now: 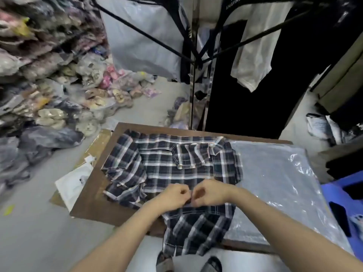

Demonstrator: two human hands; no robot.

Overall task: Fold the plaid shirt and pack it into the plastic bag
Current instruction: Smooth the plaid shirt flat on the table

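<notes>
A dark blue and white plaid shirt (172,169) lies spread on the brown table (88,201), its collar toward the far right and its hem hanging over the near edge. My left hand (174,194) and my right hand (208,192) meet at the shirt's front middle, fingers pinched together on the fabric where the two front edges join. What the fingertips hold is too small to make out. A clear plastic bag (279,185) lies flat on the table's right part, just beside the shirt.
Packed clothes in bags are piled on shelves and on the floor at the left (49,85). A black garment rack (194,61) with hanging clothes stands behind the table. A blue stool (345,195) is at the right. White paper (74,183) lies by the table's left edge.
</notes>
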